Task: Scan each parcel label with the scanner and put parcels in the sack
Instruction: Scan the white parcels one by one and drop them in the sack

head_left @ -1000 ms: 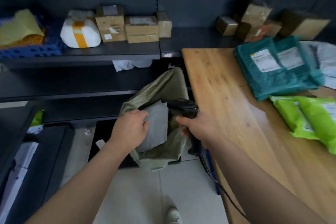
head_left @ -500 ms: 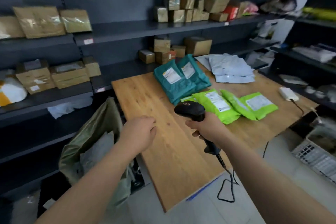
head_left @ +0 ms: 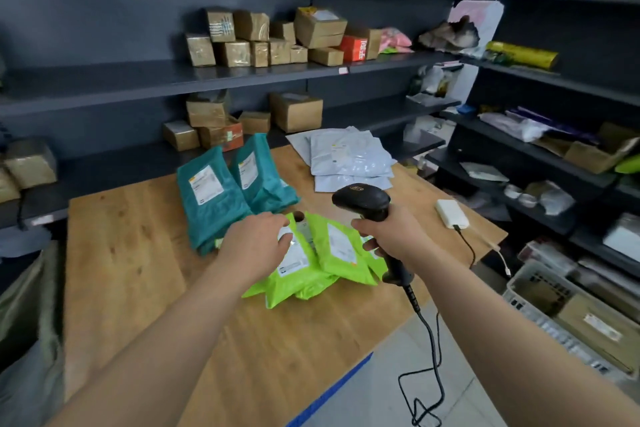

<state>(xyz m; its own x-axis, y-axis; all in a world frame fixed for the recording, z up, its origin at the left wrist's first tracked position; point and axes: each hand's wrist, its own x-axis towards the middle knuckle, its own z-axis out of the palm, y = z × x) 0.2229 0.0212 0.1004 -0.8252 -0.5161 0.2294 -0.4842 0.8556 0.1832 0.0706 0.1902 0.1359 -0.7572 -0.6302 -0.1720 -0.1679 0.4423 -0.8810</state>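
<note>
Head view: left grip [head_left: 254, 246] over lime parcels [head_left: 332, 253], right grip [head_left: 391, 236] holds scanner [head_left: 362, 199].

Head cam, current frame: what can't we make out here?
Label text on the lime parcels: head view, too small and blurred.
Whether the left hand touches the parcel beneath: the hand itself hides contact.
Trigger of the scanner: covered by the right hand.
The sack: cut off by the left edge, contents unseen.
Lime parcel count: overlapping, partly under both hands.

Even soft indoor light, faint shadows, wide-angle bending at edges
</note>
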